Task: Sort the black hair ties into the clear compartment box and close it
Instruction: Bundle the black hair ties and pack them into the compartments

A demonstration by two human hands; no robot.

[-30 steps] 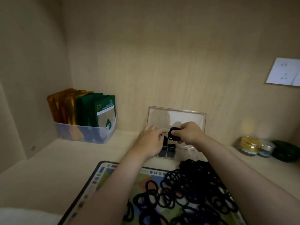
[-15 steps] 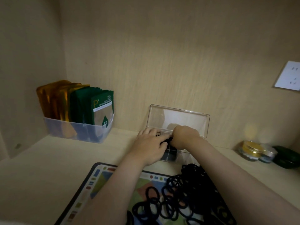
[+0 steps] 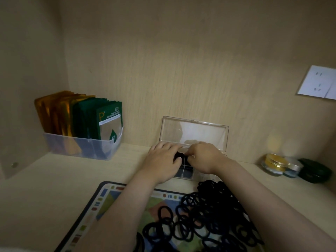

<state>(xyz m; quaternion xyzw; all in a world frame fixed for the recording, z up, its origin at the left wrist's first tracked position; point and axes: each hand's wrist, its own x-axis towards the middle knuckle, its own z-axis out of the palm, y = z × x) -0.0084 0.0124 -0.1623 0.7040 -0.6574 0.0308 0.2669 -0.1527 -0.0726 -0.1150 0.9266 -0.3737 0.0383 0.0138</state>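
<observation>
Table (image 3: 45, 188): light wood, walls at back and left.
Patterned mat (image 3: 101, 200): front edge, centre.
Black hair ties (image 3: 209, 215): loose heap on the mat's right half.
Clear compartment box (image 3: 196, 133): near the back edge, just behind the mat, lid upright.
Left hand (image 3: 161, 160): fingers flat on the box.
Right hand (image 3: 203, 157): curled, pinching a tie bunch (image 3: 179, 155) over the box.
</observation>
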